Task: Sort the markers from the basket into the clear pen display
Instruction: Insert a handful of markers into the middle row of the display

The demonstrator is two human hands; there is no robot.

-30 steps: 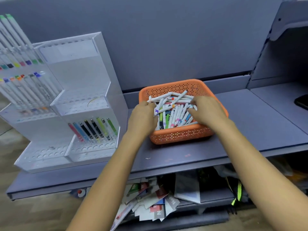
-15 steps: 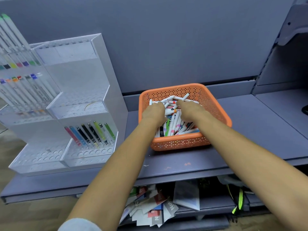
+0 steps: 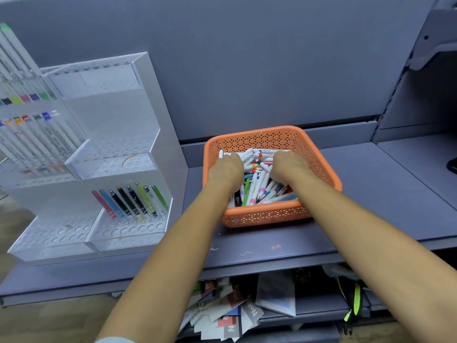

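Orange perforated basket (image 3: 272, 216) on the grey shelf (image 3: 371, 206), right of centre, near the back panel. Heaped inside: loose markers (image 3: 257, 191), mostly white barrels with coloured caps and bands, lying crosswise in no order.

Left hand (image 3: 226, 169) down in the basket at its left side, back of the hand up, fingers bent into the pile and hidden under the knuckles. One white marker end poking out just past the knuckles; gripped or only touched, cannot tell.

Right hand (image 3: 288, 164) down in the basket right of the left hand, back up likewise, fingers buried among the markers. Holding anything or not: cannot tell. Both forearms bare, reaching in over the near rim.

Clear display (image 3: 118, 174) on the same shelf, left of the basket and apart from it. Stepped tiers, rows of round holes. On one lower tier, a row of coloured pens (image 3: 131, 201) leaning back: pink, blue, several black, yellow-green, grey, green.

Second clear rack (image 3: 49, 233) further left, just beside the first, with two rows of long pale pens (image 3: 37, 139), coloured ends.

Under the shelf: jumble of printed cards (image 3: 230, 315), neon yellow strap (image 3: 356, 300).
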